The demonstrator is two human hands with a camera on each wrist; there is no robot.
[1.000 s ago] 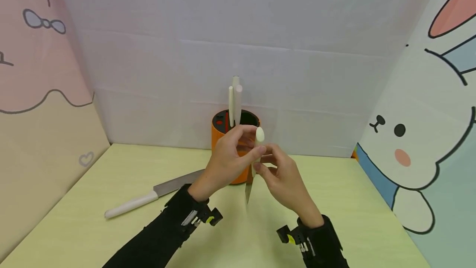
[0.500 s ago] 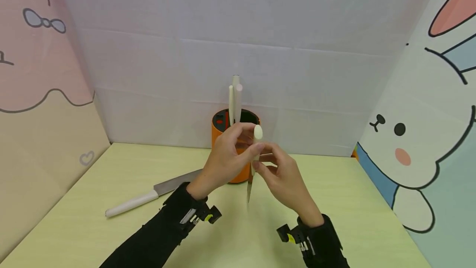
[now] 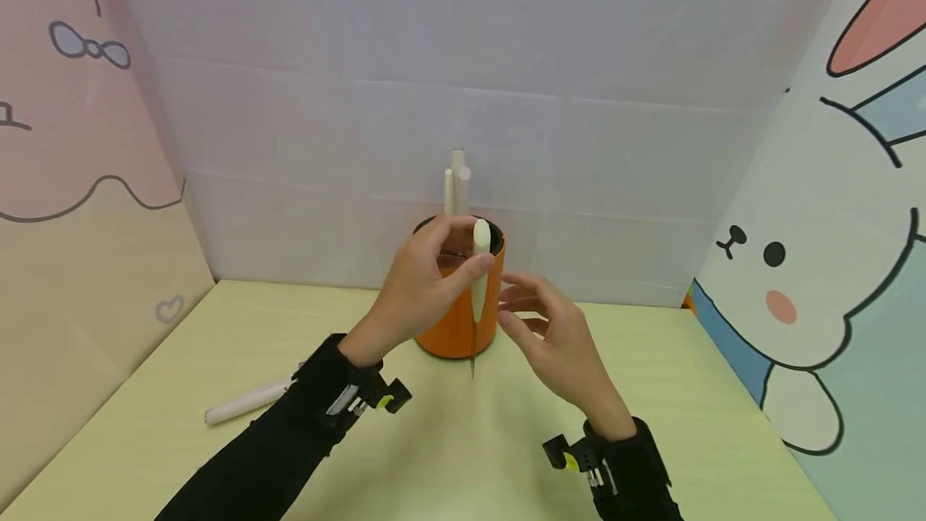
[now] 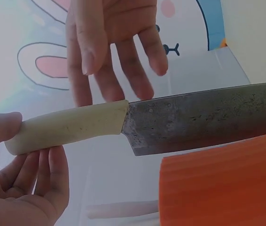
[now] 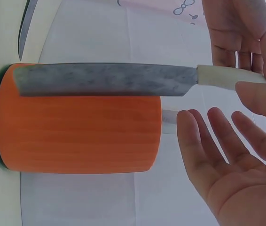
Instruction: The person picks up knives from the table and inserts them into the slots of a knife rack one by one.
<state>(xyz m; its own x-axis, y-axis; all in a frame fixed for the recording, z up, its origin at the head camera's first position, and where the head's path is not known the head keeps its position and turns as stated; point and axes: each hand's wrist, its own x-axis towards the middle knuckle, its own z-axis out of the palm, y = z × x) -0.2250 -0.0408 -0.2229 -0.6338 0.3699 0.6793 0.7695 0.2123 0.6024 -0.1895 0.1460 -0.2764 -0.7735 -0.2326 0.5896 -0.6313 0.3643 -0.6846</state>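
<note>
My left hand (image 3: pixel 408 284) pinches a kitchen knife (image 4: pixel 184 117) by the end of its cream handle, thumb on one side and fingers on the other. The knife hangs upright, blade down, in front of an orange knife holder (image 3: pixel 456 336); its wide, stained grey blade overlaps the holder in the right wrist view. My right hand (image 3: pixel 557 344) is just right of the knife with fingers loosely spread, holding nothing. Several white handles (image 3: pixel 457 179) stick up from the holder, whose top is mostly hidden behind my left hand.
Another knife (image 3: pixel 249 402) with a white handle lies on the pale yellow table (image 3: pixel 434 457) at the left, its blade hidden under my left forearm in the head view. Behind the holder stands a white backdrop (image 3: pixel 615 183), with printed cartoon panels at both sides.
Both hands were on the knife earlier; my right hand has let go. My left hand has carried the knife left and slightly up, in front of the holder. My left arm now covers the lying knife's blade.
</note>
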